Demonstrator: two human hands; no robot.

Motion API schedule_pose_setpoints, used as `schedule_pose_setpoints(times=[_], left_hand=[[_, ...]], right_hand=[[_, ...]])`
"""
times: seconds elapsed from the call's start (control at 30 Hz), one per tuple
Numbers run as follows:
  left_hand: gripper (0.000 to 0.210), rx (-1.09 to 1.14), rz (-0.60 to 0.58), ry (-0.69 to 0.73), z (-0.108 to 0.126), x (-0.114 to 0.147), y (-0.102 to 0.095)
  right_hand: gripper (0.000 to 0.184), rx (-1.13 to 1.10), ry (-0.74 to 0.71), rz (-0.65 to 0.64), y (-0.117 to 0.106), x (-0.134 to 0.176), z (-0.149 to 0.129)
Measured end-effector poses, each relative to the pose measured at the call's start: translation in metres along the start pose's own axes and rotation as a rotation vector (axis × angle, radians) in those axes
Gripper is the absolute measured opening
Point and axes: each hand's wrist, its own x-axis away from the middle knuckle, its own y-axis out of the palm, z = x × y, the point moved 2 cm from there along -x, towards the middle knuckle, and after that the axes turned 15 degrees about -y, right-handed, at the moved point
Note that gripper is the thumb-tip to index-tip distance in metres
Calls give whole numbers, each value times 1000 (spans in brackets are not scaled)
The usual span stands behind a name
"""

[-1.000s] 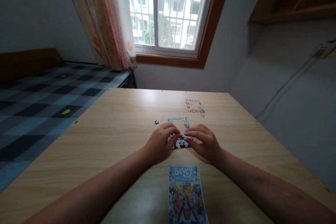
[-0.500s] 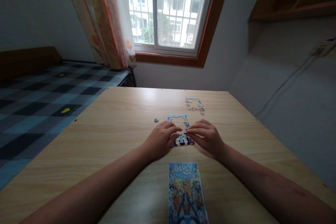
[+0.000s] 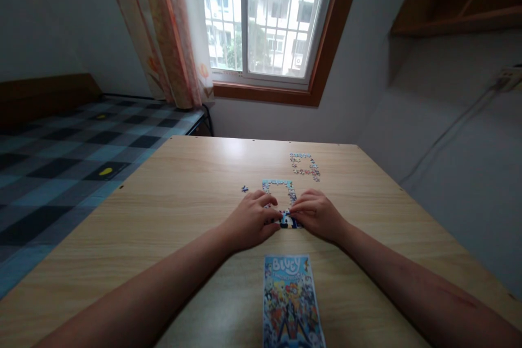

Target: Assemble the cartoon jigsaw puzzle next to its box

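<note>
A partly assembled jigsaw puzzle [image 3: 292, 193] lies mid-table, its border framing bare wood and its near part showing a blue character. Over its near left side rests my left hand [image 3: 255, 220], fingers apart and bent, fingertips on the pieces. My right hand [image 3: 320, 215] comes in from the right with thumb and fingers pinched on a small dark blue puzzle piece [image 3: 287, 214] at the inner edge of the near part. Fingers hide some of the puzzle. Close to me lies the puzzle box [image 3: 290, 299] with "BLUEY" printed on it.
Loose puzzle pieces [image 3: 305, 172] form a rough ring at the back right of the wooden table [image 3: 183, 196]. A few blue pieces [image 3: 244, 188] sit left of the puzzle. A checkered bed [image 3: 81, 136] adjoins on the left; a window [image 3: 277, 22] is behind.
My right hand has brought the blue piece down toward the puzzle's near part. My left fingers have moved over the character's left side, covering more of it. The view has shifted slightly.
</note>
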Motion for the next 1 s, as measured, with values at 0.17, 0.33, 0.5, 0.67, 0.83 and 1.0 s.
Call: schedule_pose_setpoints(times=[0.17,0.33,0.5,0.67,0.83,1.0], left_hand=[[16,14,11,2,-1,0,1],[15,40,22,20,-1,0,2],[20,43,15,20,0,0,1],[21,23,-4,21,1,-1,1],[20,38,-1,20,0,0,1],[20,51,5,19,-1,0,1]], right_hand=[[9,45,-23,-30,-2,-1,-2],[11,45,-19,-40,-3,-2,-4],[11,40,-26,-32,-2,-2,-3],[12,37,-42,-38,-1,-2,-3],[12,42,-34,-66,0,1,-1],[14,53,-2,-39,-1,2,-3]])
